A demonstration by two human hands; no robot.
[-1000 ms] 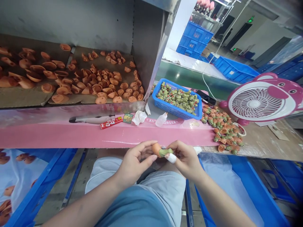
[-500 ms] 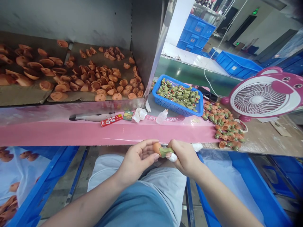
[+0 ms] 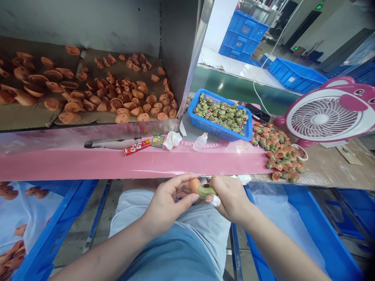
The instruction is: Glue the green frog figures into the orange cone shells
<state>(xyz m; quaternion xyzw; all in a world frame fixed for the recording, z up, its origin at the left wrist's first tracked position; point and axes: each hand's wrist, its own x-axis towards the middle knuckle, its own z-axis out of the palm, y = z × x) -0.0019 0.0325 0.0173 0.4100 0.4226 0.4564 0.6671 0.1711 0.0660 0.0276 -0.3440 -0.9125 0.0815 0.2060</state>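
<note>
Over my lap, both hands hold one small toy piece (image 3: 200, 189), with an orange cap at its left end and a green body at its right. My left hand (image 3: 168, 203) pinches the orange end between thumb and fingers. My right hand (image 3: 230, 195) grips the green end; its thumb wears a white wrap. The piece sits just below the pink edge of the bench (image 3: 117, 164).
A blue basket (image 3: 218, 132) of green figures and a pile of joined orange-green figures (image 3: 278, 150) lie on the bench. Orange caps (image 3: 117, 97) cover the shelf. A small bottle (image 3: 200, 142), a tissue, a red tube, a pink fan (image 3: 326, 115) and blue bins stand around.
Both hands with the toy piece have sunk slightly and drawn closer together. The view has tilted a little; nothing on the bench has moved.
</note>
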